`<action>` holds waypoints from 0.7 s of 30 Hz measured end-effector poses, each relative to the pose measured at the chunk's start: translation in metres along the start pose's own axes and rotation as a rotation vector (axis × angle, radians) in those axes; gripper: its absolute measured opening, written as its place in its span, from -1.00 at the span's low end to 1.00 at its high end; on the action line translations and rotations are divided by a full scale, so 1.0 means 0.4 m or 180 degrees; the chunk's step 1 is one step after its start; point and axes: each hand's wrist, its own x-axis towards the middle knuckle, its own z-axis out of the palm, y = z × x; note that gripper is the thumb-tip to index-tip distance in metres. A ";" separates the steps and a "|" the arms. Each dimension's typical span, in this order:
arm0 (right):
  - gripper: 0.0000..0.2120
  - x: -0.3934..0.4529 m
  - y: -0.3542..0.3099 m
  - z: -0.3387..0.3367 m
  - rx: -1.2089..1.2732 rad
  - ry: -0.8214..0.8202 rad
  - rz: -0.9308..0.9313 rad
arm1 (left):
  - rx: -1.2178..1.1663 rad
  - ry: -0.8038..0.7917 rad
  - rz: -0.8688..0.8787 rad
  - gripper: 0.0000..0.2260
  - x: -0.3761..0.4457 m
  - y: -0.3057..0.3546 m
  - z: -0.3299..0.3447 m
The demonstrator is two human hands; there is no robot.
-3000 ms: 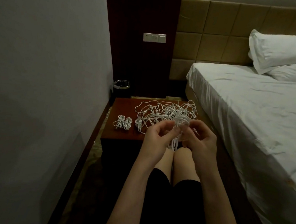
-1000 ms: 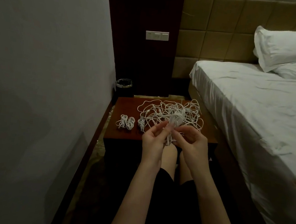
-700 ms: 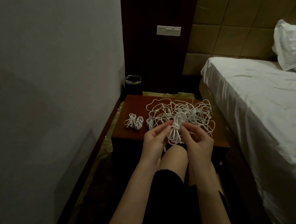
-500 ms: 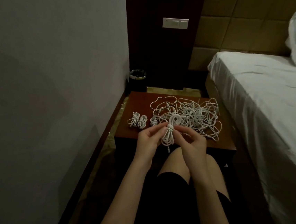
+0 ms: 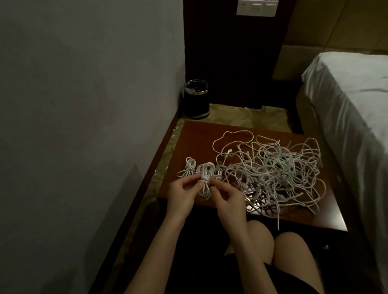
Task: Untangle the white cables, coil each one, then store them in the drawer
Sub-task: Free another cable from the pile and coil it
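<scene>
**Coiled cable pinched between both hands at the table's near left edge**

A coiled white cable (image 5: 205, 183), wound tight around its middle, sits between the person's two hands, over the near left part of the wooden table (image 5: 195, 142). The left hand (image 5: 182, 196) pinches the bundle's wrapped middle from the left, thumb and fingertips closed narrowly on it. The right hand (image 5: 227, 201) meets it from the right, fingers curled in and pinching at the same wrapped part. The coil's lower loops hang between the two hands.

Just behind the held coil, other finished coils (image 5: 189, 170) lie on the table, close to the left fingers. To the right, a large tangle of white cables (image 5: 278, 174) spreads over most of the tabletop, one strand hanging over the near edge. A small black bin (image 5: 196, 99) stands on the floor beyond the table, and a bed (image 5: 370, 104) runs along the right.
</scene>
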 end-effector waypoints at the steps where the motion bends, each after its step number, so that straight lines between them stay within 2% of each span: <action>1: -0.76 0.022 0.012 0.006 -0.0039 -0.0021 0.0050 | 0.0109 0.0015 0.0030 -0.78 0.029 -0.005 0.007; 10: -0.68 0.188 0.086 0.030 -0.0494 -0.0367 0.0446 | 0.1413 -0.0151 -0.0002 -0.70 0.206 -0.057 0.066; 17: -0.71 0.219 0.112 0.025 -0.1043 -0.0647 0.0163 | 0.2028 -0.0053 0.0531 -0.69 0.199 -0.099 0.097; 21: -0.72 0.221 0.089 0.008 -0.1201 -0.0846 0.0057 | 0.2171 -0.0160 0.0612 -0.66 0.197 -0.089 0.103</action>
